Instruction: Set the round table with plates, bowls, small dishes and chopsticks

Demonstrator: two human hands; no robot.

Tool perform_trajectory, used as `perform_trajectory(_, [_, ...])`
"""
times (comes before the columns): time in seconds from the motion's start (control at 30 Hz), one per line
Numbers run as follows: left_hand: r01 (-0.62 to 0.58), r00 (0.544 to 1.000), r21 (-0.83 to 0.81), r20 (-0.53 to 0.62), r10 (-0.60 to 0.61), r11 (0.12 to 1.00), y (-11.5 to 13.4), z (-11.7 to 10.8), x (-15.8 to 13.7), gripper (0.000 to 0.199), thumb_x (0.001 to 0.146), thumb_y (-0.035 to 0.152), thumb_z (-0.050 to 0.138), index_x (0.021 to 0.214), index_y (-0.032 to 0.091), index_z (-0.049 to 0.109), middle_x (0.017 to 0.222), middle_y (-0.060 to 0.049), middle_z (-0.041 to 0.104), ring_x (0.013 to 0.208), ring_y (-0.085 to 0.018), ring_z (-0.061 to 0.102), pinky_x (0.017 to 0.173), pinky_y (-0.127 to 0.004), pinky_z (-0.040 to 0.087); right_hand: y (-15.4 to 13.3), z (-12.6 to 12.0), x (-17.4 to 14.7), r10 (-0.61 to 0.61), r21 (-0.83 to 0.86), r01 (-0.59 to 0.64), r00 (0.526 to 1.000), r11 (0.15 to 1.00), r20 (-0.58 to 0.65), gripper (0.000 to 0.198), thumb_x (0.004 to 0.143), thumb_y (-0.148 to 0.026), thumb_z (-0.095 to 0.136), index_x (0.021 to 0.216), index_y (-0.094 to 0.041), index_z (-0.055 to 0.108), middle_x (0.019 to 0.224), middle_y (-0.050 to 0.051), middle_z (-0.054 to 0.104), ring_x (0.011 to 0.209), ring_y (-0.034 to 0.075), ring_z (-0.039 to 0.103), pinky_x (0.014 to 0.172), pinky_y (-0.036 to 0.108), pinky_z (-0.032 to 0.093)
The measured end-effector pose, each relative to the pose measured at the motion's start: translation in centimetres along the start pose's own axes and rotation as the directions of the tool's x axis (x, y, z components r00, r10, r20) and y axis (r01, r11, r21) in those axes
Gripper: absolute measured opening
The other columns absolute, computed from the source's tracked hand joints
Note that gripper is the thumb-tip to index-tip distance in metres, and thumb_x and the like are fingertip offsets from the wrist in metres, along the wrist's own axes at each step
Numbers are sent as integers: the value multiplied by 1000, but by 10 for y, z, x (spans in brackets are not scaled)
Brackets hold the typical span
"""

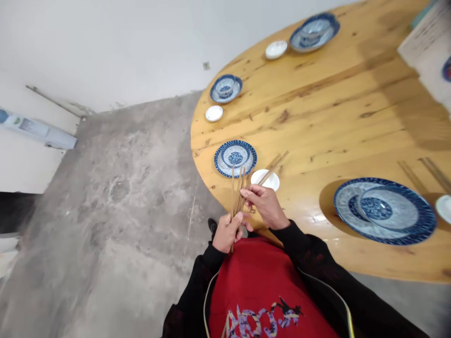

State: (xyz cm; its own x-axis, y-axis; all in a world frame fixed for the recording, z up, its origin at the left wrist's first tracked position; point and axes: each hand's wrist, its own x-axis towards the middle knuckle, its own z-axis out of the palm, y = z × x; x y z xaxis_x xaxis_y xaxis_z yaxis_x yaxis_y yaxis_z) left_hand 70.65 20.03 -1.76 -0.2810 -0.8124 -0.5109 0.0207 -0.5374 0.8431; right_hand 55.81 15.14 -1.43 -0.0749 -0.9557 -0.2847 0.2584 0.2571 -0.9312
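Observation:
My left hand is closed round the lower part of several thin wooden chopsticks, which point up and away from me just off the table's edge. My right hand pinches chopsticks of the same bunch between thumb and fingers; how many it grips I cannot tell. Just beyond the right hand, a pair of chopsticks lies across a small white dish. Left of that dish stands a blue-and-white plate with a patterned bowl on it.
The round wooden table carries more settings: a large plate with a bowl at right, with chopsticks beyond it, and plates with small dishes at the far edge. Papers show upper right. Concrete floor lies left.

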Motion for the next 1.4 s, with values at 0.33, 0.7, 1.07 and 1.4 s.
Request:
perform_trajectory(0.33, [-60, 989, 136, -127, 77, 989, 12, -147, -28, 67, 79, 76, 66, 97, 12, 74, 69, -6, 71, 42, -8, 49, 42, -22, 35, 26, 126, 20, 4, -26, -3, 999, 1000, 33, 42, 69, -58, 81, 65, -22, 59, 50, 0, 59, 42, 14, 52, 41, 26, 44])
perform_trajectory(0.7, [-136, 967, 87, -208, 151, 987, 26, -260, -34, 57, 79, 69, 70, 89, 13, 72, 58, -1, 63, 39, -5, 36, 43, -22, 25, 35, 190, 55, -130, 47, 151, 945, 987, -300, 40, 66, -50, 84, 65, -21, 56, 52, -1, 58, 44, 11, 55, 43, 22, 50])
perform_trajectory(1.07, [-76, 970, -66, -237, 58, 995, 52, -294, 43, 66, 72, 74, 74, 94, 11, 70, 68, -5, 72, 36, -3, 31, 39, -21, 15, 22, 221, 120, -131, 34, 152, 929, 988, -345, 43, 66, -54, 85, 68, -22, 57, 55, -1, 59, 47, 12, 57, 47, 24, 55])
perform_trajectory(1.4, [18, 965, 105, -262, 10, 994, 139, -344, 148, 70, 68, 79, 74, 85, 12, 69, 64, -3, 67, 36, -2, 29, 40, -22, 16, 12, 257, 254, -23, 206, 104, 932, 973, -362, 45, 64, -56, 86, 64, -21, 58, 53, -1, 59, 47, 11, 55, 47, 23, 54])
